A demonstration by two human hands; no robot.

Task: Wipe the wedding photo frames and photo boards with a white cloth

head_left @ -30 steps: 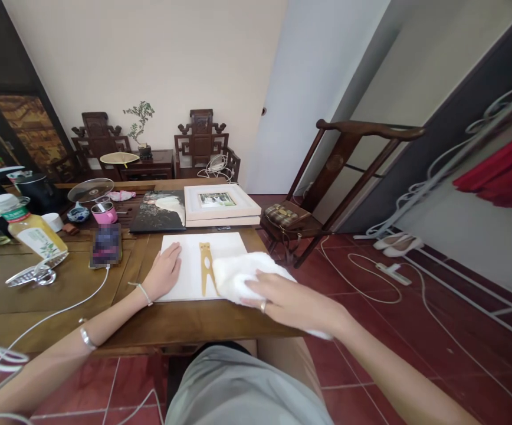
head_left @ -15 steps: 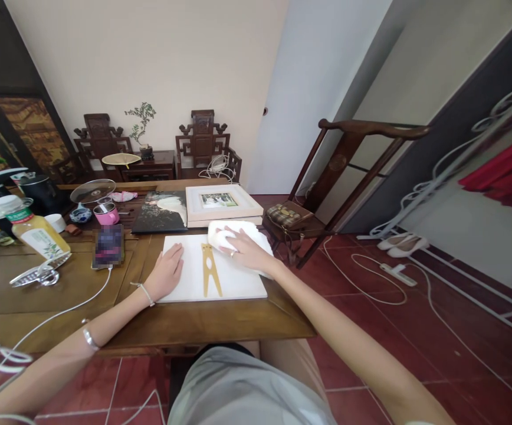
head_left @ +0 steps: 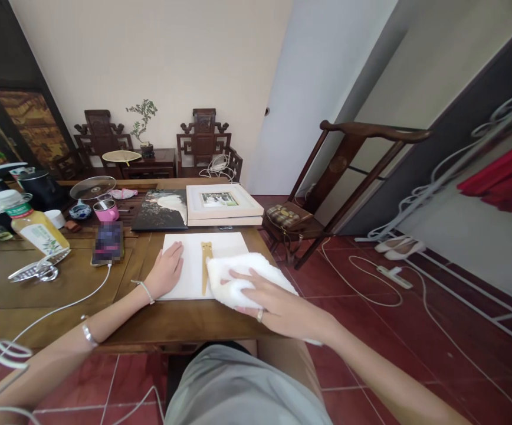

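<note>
A white canvas panel [head_left: 189, 265] bearing a tan figure is laid flat near the front edge of the table [head_left: 61, 295]. The left hand [head_left: 165, 273] is pressed flat, fingers spread, on the panel's left edge. The right hand [head_left: 278, 304] is laid palm-down, fingers extended, on a white cloth [head_left: 238, 277] covering the panel's front right corner. Stacked white frames [head_left: 220, 203] are noted behind, a phone [head_left: 108, 243] to the left.

Bright even daylight, soft shadows, warped edges
</note>
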